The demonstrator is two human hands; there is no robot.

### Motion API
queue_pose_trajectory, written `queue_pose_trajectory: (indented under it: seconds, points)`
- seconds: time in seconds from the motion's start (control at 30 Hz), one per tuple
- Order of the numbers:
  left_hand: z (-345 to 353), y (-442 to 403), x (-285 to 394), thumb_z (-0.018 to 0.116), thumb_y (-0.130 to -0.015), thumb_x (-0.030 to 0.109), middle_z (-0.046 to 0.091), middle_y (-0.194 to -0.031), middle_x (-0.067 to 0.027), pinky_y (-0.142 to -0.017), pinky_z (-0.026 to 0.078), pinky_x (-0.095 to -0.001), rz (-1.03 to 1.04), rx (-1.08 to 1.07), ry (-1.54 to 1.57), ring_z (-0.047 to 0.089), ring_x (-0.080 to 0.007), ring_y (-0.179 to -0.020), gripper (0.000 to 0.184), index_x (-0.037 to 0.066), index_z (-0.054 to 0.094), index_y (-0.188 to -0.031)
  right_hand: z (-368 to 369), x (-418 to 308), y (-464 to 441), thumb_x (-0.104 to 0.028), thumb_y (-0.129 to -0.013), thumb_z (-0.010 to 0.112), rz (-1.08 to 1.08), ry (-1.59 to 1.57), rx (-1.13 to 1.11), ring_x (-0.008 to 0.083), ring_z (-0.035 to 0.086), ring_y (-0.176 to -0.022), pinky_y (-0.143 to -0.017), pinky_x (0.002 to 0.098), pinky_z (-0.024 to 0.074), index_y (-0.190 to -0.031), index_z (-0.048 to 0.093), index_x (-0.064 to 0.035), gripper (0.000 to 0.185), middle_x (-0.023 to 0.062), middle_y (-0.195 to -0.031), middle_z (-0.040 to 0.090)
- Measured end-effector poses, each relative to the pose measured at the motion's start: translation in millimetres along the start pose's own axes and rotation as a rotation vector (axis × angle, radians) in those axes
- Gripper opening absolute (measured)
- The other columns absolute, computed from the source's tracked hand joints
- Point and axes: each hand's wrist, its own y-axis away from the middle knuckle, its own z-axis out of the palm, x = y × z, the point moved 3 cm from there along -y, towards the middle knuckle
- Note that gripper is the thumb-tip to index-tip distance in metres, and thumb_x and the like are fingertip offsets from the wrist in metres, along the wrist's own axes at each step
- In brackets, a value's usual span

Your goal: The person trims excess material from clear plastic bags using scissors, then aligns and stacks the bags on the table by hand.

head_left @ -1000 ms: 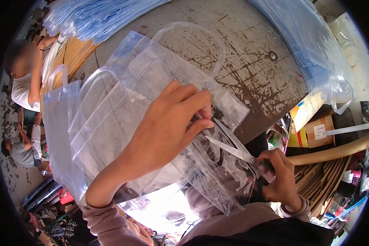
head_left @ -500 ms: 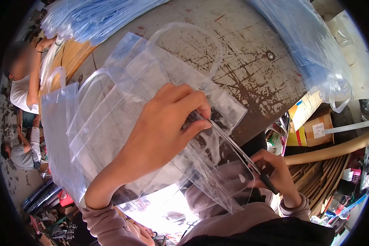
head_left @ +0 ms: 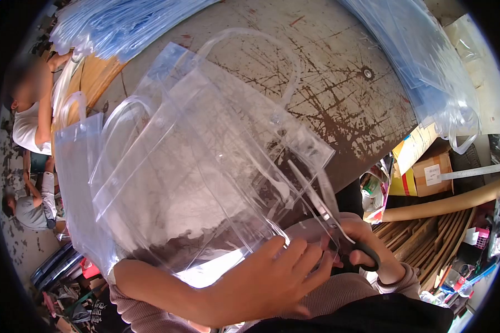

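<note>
Much tabletop (head_left: 339, 50) beyond bag (head_left: 172, 183) edge; right hand (head_left: 375, 250) grips scissors (head_left: 322, 211); left hand (head_left: 264, 280), cannot tell.

1 wide head view, forward and down, from close over the tabletop (head_left: 339, 53)

table (head_left: 353, 94): scratched, worn, upper centre | floor (head_left: 28, 243): grey, dark-blotched, left | brown sheets (head_left: 408, 241): stacked, lower right | bright glare (head_left: 214, 270): lower centre

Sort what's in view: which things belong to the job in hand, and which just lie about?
Seemingly in the job:
- scissors, in the right hand
- clear plastic bags, near the left hand
- possibly the bluish plastic stacks

Apparently lying about:
- cardboard box
- tan tube
</note>
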Motion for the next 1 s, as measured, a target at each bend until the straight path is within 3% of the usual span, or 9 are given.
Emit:
queue_pose_trajectory:
  seconds: [0.03,0.07,0.17,0.23,0.43,0.57,0.63,0.73,1.0]
  points:
    - [9,3,9,0.06,-0.081,0.032,0.043,-0.073,0.0016,-0.051,0.039,-0.0244,0.035,-0.011,-0.075,0.046,-0.0117,-0.063,0.04,0.013,0.059,-0.116,1,-4,0,-0.047,-0.074,0.075,0.01,-0.06,0.035,0.007,0.048,-0.065,-0.062,0.0201,0.0381,-0.108,0.055,-0.0009,0.06,-0.0019,-0.074,0.052]
    - [5,2,13,0.058,-0.084,0.029,0.05,-0.089,-0.0034,-0.062,0.042,-0.0268,-0.022,0.054,-0.226,0.051,-0.0151,-0.073,0.035,0.011,0.058,-0.114,3,-8,1,-0.046,-0.073,0.076,0.02,-0.121,0.07,0.007,0.048,-0.065,-0.061,0.0205,0.0384,-0.109,0.055,-0.0006,0.062,-0.002,-0.074,0.051]
    - [-15,5,25,0.051,-0.085,0.03,0.049,-0.113,-0.0054,-0.081,0.04,-0.0301,-0.165,-0.08,-0.33,0.047,-0.0169,-0.097,0.038,0.011,0.054,-0.118,7,-20,4,-0.047,-0.07,0.078,-0.02,0.064,0.195,0.0094,0.05,-0.064,-0.06,0.0227,0.039,-0.106,0.054,-0.0012,0.063,-0.0001,-0.073,0.052]
    - [-13,4,28,0.051,-0.085,0.027,0.051,-0.104,-0.0043,-0.075,0.04,-0.0289,-0.163,-0.127,-0.495,0.048,-0.0162,-0.09,0.037,0.012,0.054,-0.118,0,-18,8,-0.046,-0.068,0.079,-0.054,0.249,0.156,0.0113,0.05,-0.063,-0.06,0.0238,0.0393,-0.103,0.054,-0.0016,0.062,0.0013,-0.073,0.052]
    - [-17,8,33,0.051,-0.084,0.022,0.045,-0.083,-0.0018,-0.066,0.036,-0.0244,-0.146,-0.24,-0.491,0.045,-0.0144,-0.078,0.032,0.011,0.058,-0.113,8,-26,9,-0.04,-0.064,0.082,-0.11,0.652,0.195,0.0183,0.05,-0.059,-0.055,0.0298,0.0381,-0.095,0.055,-0.0033,0.055,0.0037,-0.069,0.052]
    - [-12,11,33,0.05,-0.085,0.022,0.043,-0.08,-0.0015,-0.061,0.035,-0.0234,-0.195,-0.135,-0.479,0.042,-0.0142,-0.073,0.036,0.012,0.057,-0.119,17,-35,12,-0.034,-0.061,0.083,-0.182,0.949,0.266,0.0201,0.049,-0.059,-0.054,0.0327,0.0363,-0.095,0.058,-0.0049,0.052,0.0036,-0.069,0.05]
    - [-18,14,36,0.049,-0.085,0.023,0.043,-0.081,-0.0014,-0.056,0.034,-0.0232,-0.152,-0.258,-0.429,0.042,-0.0139,-0.073,0.043,0.013,0.053,-0.128,25,-33,16,-0.032,-0.061,0.083,-0.134,0.943,0.311,0.0201,0.049,-0.06,-0.054,0.0323,0.0366,-0.096,0.058,-0.0053,0.051,0.0041,-0.07,0.049]
    - [-20,14,34,0.049,-0.086,0.023,0.043,-0.081,-0.0013,-0.053,0.033,-0.0226,-0.169,-0.213,-0.356,0.041,-0.0136,-0.07,0.047,0.014,0.049,-0.132,29,-33,18,-0.028,-0.062,0.082,-0.083,0.943,0.368,0.0205,0.049,-0.062,-0.055,0.0318,0.0371,-0.098,0.059,-0.0059,0.048,0.0052,-0.072,0.049]
    - [-17,15,36,0.049,-0.086,0.022,0.044,-0.081,-0.0003,-0.053,0.032,-0.0225,-0.145,-0.266,-0.392,0.042,-0.0124,-0.068,0.047,0.013,0.048,-0.132,23,-34,24,-0.01,-0.057,0.072,-0.053,0.927,0.368,0.0255,0.05,-0.072,-0.061,0.0356,0.0378,-0.099,0.058,-0.0066,0.044,0.0063,-0.074,0.049]
